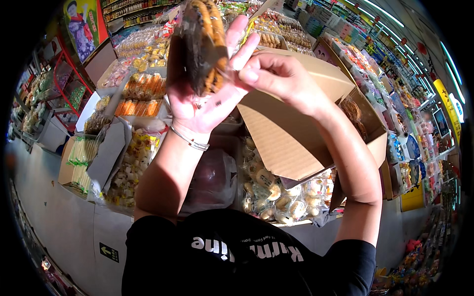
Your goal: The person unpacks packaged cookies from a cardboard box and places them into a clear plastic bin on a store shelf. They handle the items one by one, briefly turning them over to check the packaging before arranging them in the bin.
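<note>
My left hand (214, 107), a metal bangle at its wrist, is raised palm up. It holds a clear plastic packet of brown, dark-flecked baked snacks (214, 40), close to the camera at the top. My right hand (283, 79) bends in from the other side, its thumb and fingertips pressed together beside my left fingers. Whether a bit of wrapper is pinched there I cannot tell. Below my right forearm, an open cardboard box (289, 137) stands tilted over the display, its flaps spread. Brown snacks (351, 113) show at its right end.
Wrapped round pastries (274, 192) lie below the box. A plastic-covered bin (213, 174) stands before me, with wrapped sweets (137, 159) to its left. Orange snack packets (142, 92) fill a tray beyond. A red metal rack (61, 74) stands left; stocked shelves (403, 122) run along the right.
</note>
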### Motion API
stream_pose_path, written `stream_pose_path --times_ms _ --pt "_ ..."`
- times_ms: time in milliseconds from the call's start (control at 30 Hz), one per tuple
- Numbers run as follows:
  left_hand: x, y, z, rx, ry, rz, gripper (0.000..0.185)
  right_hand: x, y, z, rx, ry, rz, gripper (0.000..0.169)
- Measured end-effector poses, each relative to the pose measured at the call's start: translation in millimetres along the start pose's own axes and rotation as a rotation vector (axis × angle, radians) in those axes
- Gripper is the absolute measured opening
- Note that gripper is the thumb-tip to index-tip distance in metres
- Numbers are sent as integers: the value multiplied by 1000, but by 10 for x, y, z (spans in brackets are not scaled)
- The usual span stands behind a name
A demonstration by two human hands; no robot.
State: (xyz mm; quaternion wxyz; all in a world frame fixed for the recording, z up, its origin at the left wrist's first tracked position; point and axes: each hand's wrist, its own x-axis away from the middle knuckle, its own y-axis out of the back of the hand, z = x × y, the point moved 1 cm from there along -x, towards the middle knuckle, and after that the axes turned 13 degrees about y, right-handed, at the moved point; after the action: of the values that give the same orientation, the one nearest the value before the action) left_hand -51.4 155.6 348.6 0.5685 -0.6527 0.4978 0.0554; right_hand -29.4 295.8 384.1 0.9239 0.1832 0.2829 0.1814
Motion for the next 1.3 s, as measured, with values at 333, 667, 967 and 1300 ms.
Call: stream_pose_path --times_ms 333,667,967,1300 --pt "-23 159 144 118 84 353 59 42 148 -41 -377 -65 252 20" --pt "218 7 188 -130 250 -223 50 73 86 21 -15 135 97 17" --pt "118 -68 19 -693 -254 -673 33 64 159 -6 -73 86 -86 38" --pt "161 168 26 -406 -69 -745 32 77 145 -11 -72 117 -63 26"
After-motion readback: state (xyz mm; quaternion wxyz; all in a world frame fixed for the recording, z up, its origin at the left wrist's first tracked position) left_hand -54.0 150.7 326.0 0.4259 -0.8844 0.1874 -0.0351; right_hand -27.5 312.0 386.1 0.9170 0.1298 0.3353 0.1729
